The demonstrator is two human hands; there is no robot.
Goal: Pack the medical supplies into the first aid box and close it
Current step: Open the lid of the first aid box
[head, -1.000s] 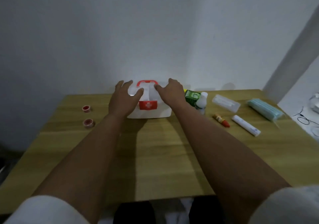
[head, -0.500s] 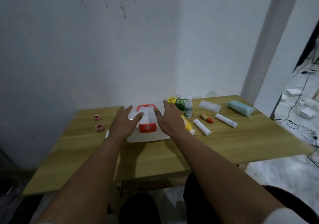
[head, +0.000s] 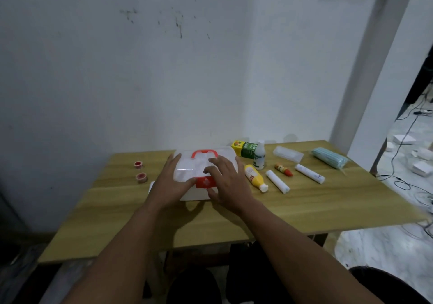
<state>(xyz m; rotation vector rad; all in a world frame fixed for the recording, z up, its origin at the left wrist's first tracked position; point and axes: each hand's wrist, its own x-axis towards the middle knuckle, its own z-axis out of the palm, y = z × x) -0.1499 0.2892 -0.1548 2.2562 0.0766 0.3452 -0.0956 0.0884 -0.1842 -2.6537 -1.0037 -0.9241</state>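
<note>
The white first aid box (head: 201,163), with a red handle and a red cross latch, sits shut at the middle of the wooden table (head: 304,212). My left hand (head: 172,183) rests on its left front, thumb by the latch. My right hand (head: 226,182) lies on its right front with fingers spread. To the right lie a yellow bottle (head: 254,178), a white roll (head: 277,182), a small red tube (head: 283,169), a second white roll (head: 309,173), a clear packet (head: 288,153), a white bottle (head: 259,155), a green carton (head: 244,148) and face masks (head: 329,157).
Two small red tape rolls (head: 141,171) lie left of the box. A white wall stands right behind the table. Cables (head: 403,182) and white boxes lie on the floor to the right. My legs are under the table's near edge.
The camera has pulled back and tilted up, showing more of the table and floor. Both hands slid from the box's top near the handle toward its front by the latch.
</note>
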